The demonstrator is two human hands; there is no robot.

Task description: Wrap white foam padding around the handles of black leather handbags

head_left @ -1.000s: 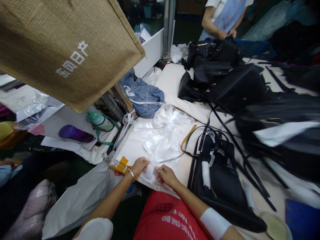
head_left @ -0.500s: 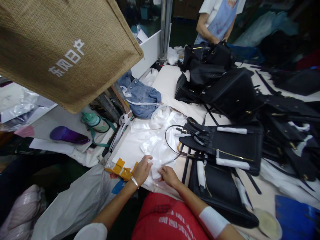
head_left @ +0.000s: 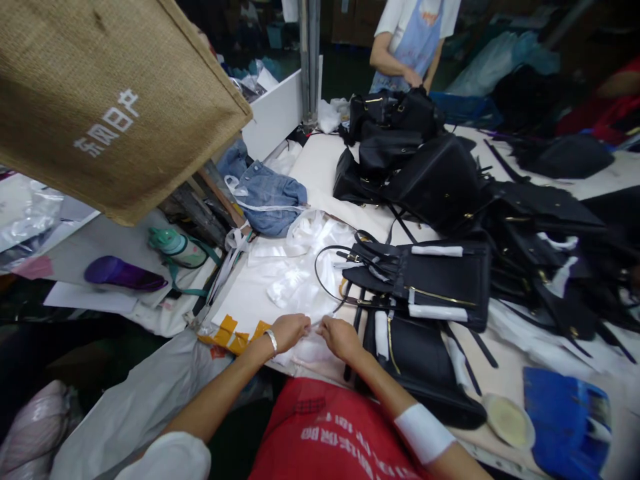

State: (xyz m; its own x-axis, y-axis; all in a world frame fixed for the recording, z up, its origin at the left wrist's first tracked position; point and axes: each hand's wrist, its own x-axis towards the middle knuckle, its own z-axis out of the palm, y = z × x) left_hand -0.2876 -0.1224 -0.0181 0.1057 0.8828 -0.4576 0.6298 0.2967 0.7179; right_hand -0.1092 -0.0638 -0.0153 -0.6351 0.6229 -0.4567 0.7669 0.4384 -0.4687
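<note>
My left hand (head_left: 291, 332), with a bracelet at the wrist, pinches a thin white plastic sheet (head_left: 305, 350) at the table's near edge. Close beside it, my right hand (head_left: 340, 339) is closed on the same sheet, fingertips almost meeting the left ones. Just beyond the hands lies a crumpled heap of glossy white film (head_left: 293, 283). To the right a black bag (head_left: 440, 277) lies flat, its gold zip edged with white wrapping and its thin strap looping toward the film. A second black bag (head_left: 425, 373) rests nearer me, partly under the first.
Black bags (head_left: 435, 180) are piled at the back right, where a co-worker in a blue apron (head_left: 417, 40) stands. Denim cloth (head_left: 270, 197) lies behind the film. A burlap bag (head_left: 120, 100) hangs upper left. Orange tape (head_left: 235, 337) and a blue container (head_left: 565, 417) are near the edge.
My hands have drawn closer together and risen slightly, with the fingers now pinched more tightly. The whole view has shifted, so the surroundings appear further left.
</note>
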